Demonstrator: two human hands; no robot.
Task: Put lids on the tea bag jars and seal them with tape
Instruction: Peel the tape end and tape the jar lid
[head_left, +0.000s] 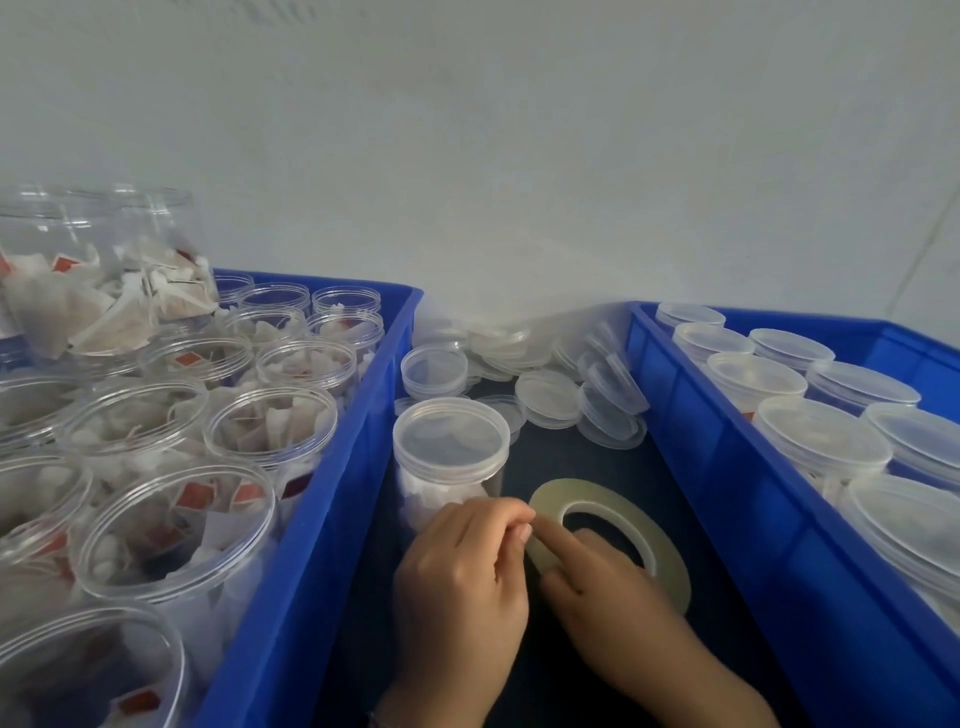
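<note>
Dark, matte table surface (597, 467) runs between two blue plastic crates, and nearest to me both bare hands meet over it. The left hand (460, 582) has its fingers curled, the fingertips (522, 527) pinched together right at the near edge of a flat, pale yellowish-clear roll of tape (613, 540); whether a tape end sits in that pinch I cannot tell. The right hand (608, 587) lies across the roll's near side, its forefinger stretched out and pressing on the ring, the other fingers folded under.

Just beside the left hand, touching or nearly so, stands the clear round plastic jar with tea bags (449, 467), upright on the dark surface, its translucent lid (451, 436) already on.

To the left, the blue plastic crate on the left (311, 519) is packed with open clear jars of tea bags (270, 421), no lids on them, white bags and red tags showing inside. A larger clear jar of tea bags (104, 280) rises at that crate's far corner.

To the right, the blue plastic crate on the right (727, 493) holds rows of lidded clear jars (821, 441).

Farther back on the dark surface, between the crates, lies a loose heap of translucent round lids (550, 395), some flat, some leaning, with a short stack of lids (435, 371) just behind the lidded jar. Beyond that is a plain pale grey wall (519, 156).
</note>
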